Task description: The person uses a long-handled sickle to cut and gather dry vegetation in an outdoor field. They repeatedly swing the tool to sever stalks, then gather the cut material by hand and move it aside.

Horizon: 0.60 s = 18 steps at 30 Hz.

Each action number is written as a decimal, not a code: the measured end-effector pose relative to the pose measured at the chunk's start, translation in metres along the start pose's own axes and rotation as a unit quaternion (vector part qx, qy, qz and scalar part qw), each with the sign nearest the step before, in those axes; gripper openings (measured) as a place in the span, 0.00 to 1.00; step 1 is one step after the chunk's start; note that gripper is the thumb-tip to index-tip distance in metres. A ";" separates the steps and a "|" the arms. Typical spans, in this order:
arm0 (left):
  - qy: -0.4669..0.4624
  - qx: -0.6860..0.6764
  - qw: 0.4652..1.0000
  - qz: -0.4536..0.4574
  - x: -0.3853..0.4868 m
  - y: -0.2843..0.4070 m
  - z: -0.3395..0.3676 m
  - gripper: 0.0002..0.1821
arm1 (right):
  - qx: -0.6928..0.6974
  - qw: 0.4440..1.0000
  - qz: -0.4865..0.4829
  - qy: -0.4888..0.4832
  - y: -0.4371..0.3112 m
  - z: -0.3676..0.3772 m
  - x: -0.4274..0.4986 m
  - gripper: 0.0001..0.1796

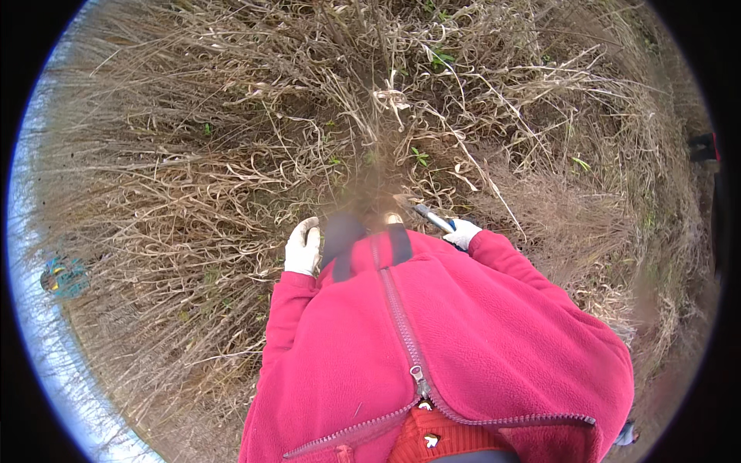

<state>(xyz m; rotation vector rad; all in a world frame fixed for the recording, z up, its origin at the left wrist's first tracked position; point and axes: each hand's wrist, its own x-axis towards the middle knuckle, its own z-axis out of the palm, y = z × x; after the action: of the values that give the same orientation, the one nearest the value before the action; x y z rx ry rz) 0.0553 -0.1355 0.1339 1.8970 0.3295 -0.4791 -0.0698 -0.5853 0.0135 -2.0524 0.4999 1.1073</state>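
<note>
My right hand [463, 234], in a white work glove, grips the blue handle of a hand tool with a grey metal shaft [432, 217]. The tool slants down toward the ground ahead of my feet, and its brownish far end is too blurred to name. On the other side, my left hand [302, 245] wears a matching glove and holds nothing. Its fingers are loosely curved beside my dark trouser leg [343, 234], close to dry grass [231, 197]. A tan shoe tip [393, 218] shows below the hem of my pink fleece jacket [370, 335].
Tall dry stalks [127, 139] stand thickly at the left, and bent straw [393, 101] lies ahead with a few green sprouts [419, 156]. A blurred turquoise and yellow thing [63, 278] is at the far left. Something dark with red [704, 148] shows at the right rim.
</note>
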 end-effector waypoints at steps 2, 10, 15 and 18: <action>-0.022 0.085 0.994 0.067 0.011 0.006 0.010 0.18 | 0.067 0.995 0.067 -0.015 0.009 -0.002 -0.006 0.29; -0.083 0.077 0.992 0.053 0.037 0.013 -0.009 0.20 | 0.024 0.993 0.111 0.026 0.009 0.014 -0.016 0.29; -0.098 0.042 0.994 0.017 0.075 0.006 -0.044 0.21 | 0.042 0.991 0.119 0.036 -0.042 0.003 -0.014 0.26; -0.123 0.026 0.991 0.053 0.117 0.000 -0.066 0.20 | 0.026 0.989 0.140 0.049 -0.092 -0.001 -0.015 0.25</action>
<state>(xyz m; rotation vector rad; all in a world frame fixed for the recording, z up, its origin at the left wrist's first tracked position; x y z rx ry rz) 0.1694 -0.0734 0.0998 1.8708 0.0533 -0.6470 -0.0189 -0.5263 0.0653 -2.0410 0.8787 1.1432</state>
